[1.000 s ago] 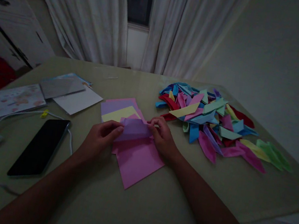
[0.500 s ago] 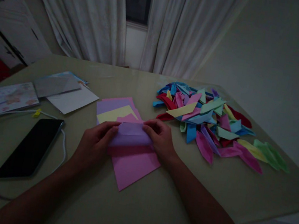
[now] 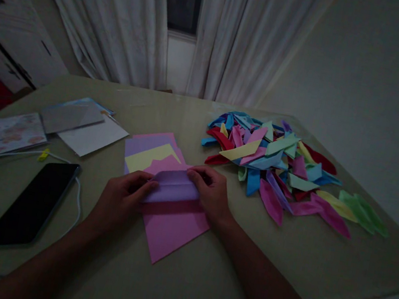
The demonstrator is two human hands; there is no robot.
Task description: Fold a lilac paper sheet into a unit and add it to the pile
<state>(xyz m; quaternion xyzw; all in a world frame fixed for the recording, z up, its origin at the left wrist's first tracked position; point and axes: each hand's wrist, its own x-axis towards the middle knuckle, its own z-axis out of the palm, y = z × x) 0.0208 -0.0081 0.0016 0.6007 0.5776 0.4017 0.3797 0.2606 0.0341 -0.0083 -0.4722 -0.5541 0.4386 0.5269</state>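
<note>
1. Nearest, one black phone (image 3: 32, 204) lies flat on the counter (image 3: 200, 291).
2. Both hands, left (image 3: 119, 197) and right (image 3: 211, 192), pinch one folded purple sheet (image 3: 172, 188), pressed onto one pink sheet (image 3: 172, 223).
3. Behind, a few coloured sheets (image 3: 148, 149) are stacked.
4. Farther right, one heap of folded paper pieces (image 3: 276, 166), too many to count.

Lilac paper sheet (image 3: 173, 187) matt and creased, pink paper sheet (image 3: 172, 226) matt and smooth, heap of folded coloured paper pieces (image 3: 276, 166) matt, desk (image 3: 201, 281) smooth with slight sheen, phone (image 3: 34, 204) glossy black glass, curtains (image 3: 128, 22) pale cloth
</note>
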